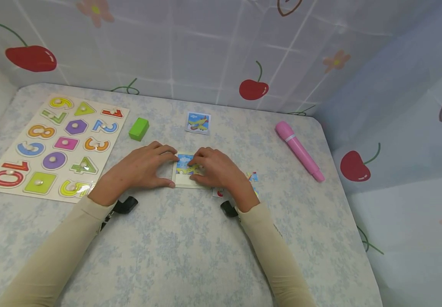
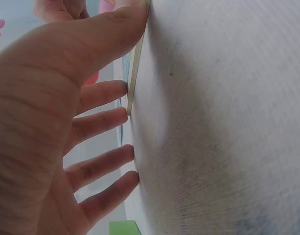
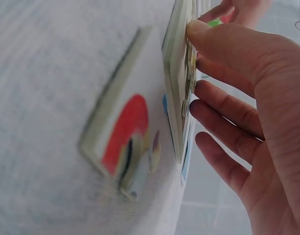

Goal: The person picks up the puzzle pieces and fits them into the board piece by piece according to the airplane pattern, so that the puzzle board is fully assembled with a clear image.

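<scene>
A small jigsaw puzzle board (image 1: pixel 186 185) with a pale frame and a sky-blue picture lies between the hands. My left hand (image 1: pixel 140 167) rests at its left side, thumb at the near corner and index finger at the far one. The other left fingers touch the tablecloth, spread and fairly straight in the left wrist view. My right hand (image 1: pixel 221 168) is over the board's right part, thumb and fingers pinching a yellowish puzzle piece (image 3: pixel 192 61) at the board's surface. Beside that hand lies a loose puzzle piece (image 3: pixel 125 132) with a red patch.
More loose pieces (image 1: pixel 252 176) lie partly behind the right wrist. An airplane picture card (image 1: pixel 198 123) is beyond the board, a green block (image 1: pixel 139 129) beyond the left hand. A number-and-shape peg board (image 1: pixel 53 168) covers the left; a pink microphone-shaped pen (image 1: pixel 301 151) lies right.
</scene>
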Demonstrator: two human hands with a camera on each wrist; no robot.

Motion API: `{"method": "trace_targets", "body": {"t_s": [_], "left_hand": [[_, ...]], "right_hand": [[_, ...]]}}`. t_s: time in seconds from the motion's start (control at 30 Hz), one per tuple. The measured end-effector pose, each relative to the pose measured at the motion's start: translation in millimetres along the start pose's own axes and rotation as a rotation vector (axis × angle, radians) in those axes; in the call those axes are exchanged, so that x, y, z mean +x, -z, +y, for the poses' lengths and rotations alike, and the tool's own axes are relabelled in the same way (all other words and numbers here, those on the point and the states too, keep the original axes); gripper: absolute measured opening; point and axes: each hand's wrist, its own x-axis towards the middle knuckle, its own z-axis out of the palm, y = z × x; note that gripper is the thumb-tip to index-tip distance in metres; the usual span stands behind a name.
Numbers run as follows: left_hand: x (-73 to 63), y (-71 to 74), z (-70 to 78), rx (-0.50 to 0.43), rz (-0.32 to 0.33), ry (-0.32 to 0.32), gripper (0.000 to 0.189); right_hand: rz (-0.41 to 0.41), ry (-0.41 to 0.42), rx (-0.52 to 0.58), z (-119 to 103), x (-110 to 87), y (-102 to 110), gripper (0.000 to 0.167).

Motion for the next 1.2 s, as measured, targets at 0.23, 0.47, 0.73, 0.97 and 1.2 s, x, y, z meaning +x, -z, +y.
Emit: {"method": "trace_targets", "body": {"t_s": [0.23, 0.47, 0.73, 0.97, 1.2], "left_hand": [[0.2, 0.3, 0.3, 0.000, -0.003, 0.003, 0.077], [0.4, 0.3, 0.2, -0.003, -0.004, 0.006, 0.077], [0.3, -1.0, -0.4, -0.001, 0.004, -0.002, 0.077], [0.0, -0.6, 0.1, 0.000, 0.005, -0.002, 0.077], [0.1, -0.5, 0.1, 0.009, 0.006, -0.001, 0.078]], "right_hand": [[-0.005, -0.004, 0.010, -1.1, -0.1, -0.5, 0.037], [-0.014, -0.015, 0.035, -1.5, -0.5, -0.8, 0.038], [-0.023, -0.038, 0.053, -2.2, -0.1, -1.5, 0.034], [-0.015, -0.053, 0.078, -2.6, -1.2, -1.5, 0.032], [0.004, -0.057, 0.090, -3.0, -1.1, -0.6, 0.025]]}}
